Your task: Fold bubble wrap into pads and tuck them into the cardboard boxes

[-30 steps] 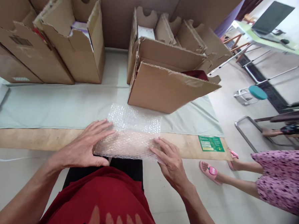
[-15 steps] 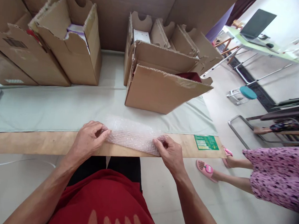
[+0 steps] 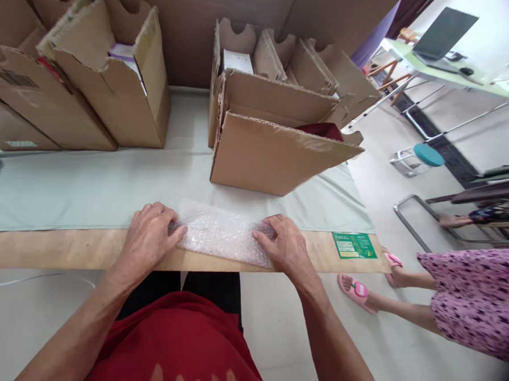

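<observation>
1. Folded down now: a second ago the bubble wrap (image 3: pixel 222 234) lay as an open sheet under my flat palms. Now it is a narrow, thick strip, doubled over on itself.
2. Both hands have come off the flat press and closed in on the two ends.
3. On my left hand (image 3: pixel 149 239) the fingers are curled and bunched together, nipping the left end of the wrap. The thumb is tucked out of sight underneath, so I cannot tell exactly how it grips.
4. On my right hand (image 3: pixel 283 246) the fingers are curled too, knuckles up, clamped over the right end and bearing down on it.
5. That leaves the wrap stretched between my two sets of fingertips. It lies partly on the bare wooden edge (image 3: pixel 63 249) of the table and partly on the pale green cloth (image 3: pixel 88 187) just beyond my fingers.
6. By my reading the wrap is held as a bundle now rather than spread out. Whether anything is inside it I cannot see.
7. Straight beyond my fingertips is an open cardboard box (image 3: pixel 273 157), close to the wrap but not touching it.
8. More boxes (image 3: pixel 110 86) stand well beyond my left fingers.
9. A green sticker (image 3: pixel 354 245) lies on the wood just right of my right fingers.
10. Further right, off the table, another person in a patterned dress (image 3: pixel 474 298) and pink slippers (image 3: pixel 355 289) stands well clear of my hands.
</observation>
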Motion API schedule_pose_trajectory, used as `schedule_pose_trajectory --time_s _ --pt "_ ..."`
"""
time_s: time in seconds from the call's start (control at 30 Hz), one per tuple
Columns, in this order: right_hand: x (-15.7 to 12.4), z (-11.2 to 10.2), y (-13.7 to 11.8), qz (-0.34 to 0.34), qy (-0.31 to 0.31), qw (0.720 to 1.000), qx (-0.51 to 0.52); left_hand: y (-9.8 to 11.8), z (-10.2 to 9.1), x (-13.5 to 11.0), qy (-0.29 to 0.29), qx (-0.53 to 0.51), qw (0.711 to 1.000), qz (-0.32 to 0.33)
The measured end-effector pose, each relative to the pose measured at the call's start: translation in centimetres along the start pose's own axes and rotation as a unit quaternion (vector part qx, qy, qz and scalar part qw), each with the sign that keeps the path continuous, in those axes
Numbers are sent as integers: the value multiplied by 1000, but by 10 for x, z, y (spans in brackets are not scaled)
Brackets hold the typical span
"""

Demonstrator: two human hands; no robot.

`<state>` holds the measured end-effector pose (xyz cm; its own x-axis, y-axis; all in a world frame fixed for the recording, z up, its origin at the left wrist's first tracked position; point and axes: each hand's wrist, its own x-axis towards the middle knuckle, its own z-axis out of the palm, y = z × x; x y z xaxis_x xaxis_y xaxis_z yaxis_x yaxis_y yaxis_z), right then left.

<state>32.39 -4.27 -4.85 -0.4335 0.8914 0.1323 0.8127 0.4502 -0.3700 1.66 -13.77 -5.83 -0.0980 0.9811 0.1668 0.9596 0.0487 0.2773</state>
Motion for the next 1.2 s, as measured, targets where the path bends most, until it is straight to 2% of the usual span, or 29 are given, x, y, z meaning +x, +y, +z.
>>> schedule_pose_trajectory --time_s 0.1,0.23,0.33,0.43,0.53,0.6,0.67,0.73,0.8,0.9,0.97,1.03,1.13,1.2 --pt "-6 -3 -9 -14 3 998 67 3 -4 4 10 -36 999 -7" --pt "-32 -9 -32 -13 72 982 172 6 -20 13 84 -83 993 0" --pt "-52 -8 -55 10 43 967 252 6 -34 23 109 -89 990 25" --pt "-65 6 -80 50 -9 931 362 4 -46 37 109 -82 990 43" --pt "-72 26 -100 81 -38 887 453 -1 -47 56 88 -79 992 53" --pt "-72 39 -108 97 -47 877 468 -4 -41 65 74 -64 995 34" --pt "-70 47 -112 104 -42 880 462 -5 -33 66 75 -54 996 7" --pt "-67 50 -112 109 -47 880 460 -4 -26 53 81 -86 993 23" --pt "-65 47 -111 117 -72 870 474 -3 -21 26 67 -163 980 87" --pt "-61 38 -111 148 -124 828 527 -4 -18 -22 18 -273 951 147" --pt "-56 33 -114 171 -143 784 580 -8 -17 -47 -8 -315 939 136" --pt "-47 31 -120 183 -137 737 636 -12 -16 -60 -32 -349 929 117" --pt "-30 34 -131 181 -111 672 709 -12 -15 -62 -50 -363 929 60" --pt "-20 39 -137 183 -100 645 735 -7 -12 -55 -14 -348 937 -8"
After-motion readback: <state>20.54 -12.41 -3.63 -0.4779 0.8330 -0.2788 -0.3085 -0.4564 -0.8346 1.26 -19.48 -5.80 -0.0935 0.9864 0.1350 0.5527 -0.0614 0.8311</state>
